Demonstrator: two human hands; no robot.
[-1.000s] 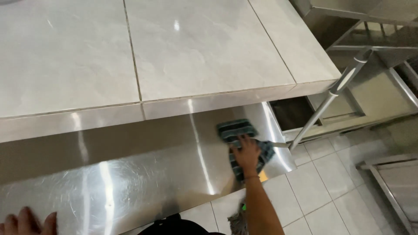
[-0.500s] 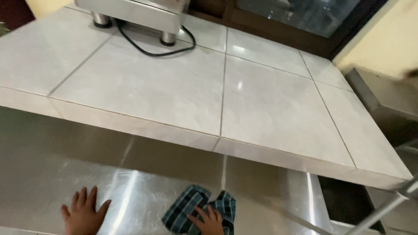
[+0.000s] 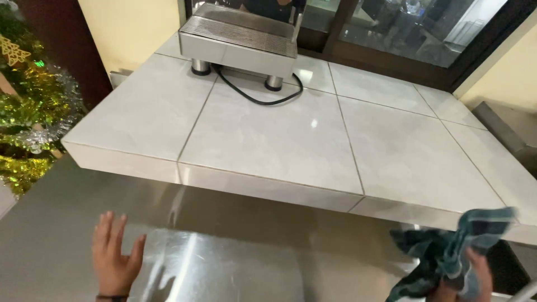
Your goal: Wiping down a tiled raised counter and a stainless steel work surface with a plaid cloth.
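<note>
1. At the far left edge stands a decorated tree (image 3: 25, 106) with gold and silver tinsel, beside the corner of the tiled counter (image 3: 268, 140).

2. Your left hand (image 3: 114, 254) lies low on the left, fingers spread wide and flat over the stainless steel surface (image 3: 224, 268). It grips nothing; a dark band shows at the wrist. Whether the palm actually touches the steel cannot be told from this angle — it appears to rest on it.

3. The steel surface runs below and in front of the tiled counter, whose front edge overhangs it. The steel shows bright streaked reflections just right of your left hand.

4. At the back of the tiled counter, left of centre, sits a metal appliance (image 3: 240, 36) with a ribbed top, raised on round feet. Its black cable (image 3: 254, 98) loops across the tile in front of it.

5. Behind the counter, a dark-framed window (image 3: 414, 33) spans the rear wall.

6. Your right hand (image 3: 470, 277) is at the lower right corner, closed around a green-and-dark checked cloth (image 3: 447, 251). The cloth is bunched and lifted — it hangs in the air in front of the counter's front edge, clear of the steel surface.
</note>
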